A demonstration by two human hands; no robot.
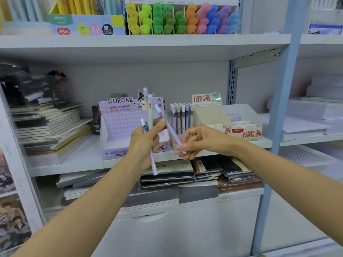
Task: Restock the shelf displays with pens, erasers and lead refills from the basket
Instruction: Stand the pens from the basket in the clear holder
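My left hand point(145, 140) grips a small bunch of slim pastel lead-refill tubes point(149, 110) that stand upright in front of the purple Kuromi display box point(118, 123). My right hand point(196, 140) pinches the lower end of one lilac tube point(169, 127), which slants up and left to the bunch. Just behind the hands a clear holder point(181, 117) keeps several similar tubes upright. The basket is out of view.
A cream and clear display box point(241, 125) with 2B lead packs sits to the right on the same white shelf point(83, 160). Stacked notebooks point(50, 127) fill the left side and the shelf below. Coloured highlighters point(181, 19) line the upper shelf. A blue upright post point(278, 108) stands right.
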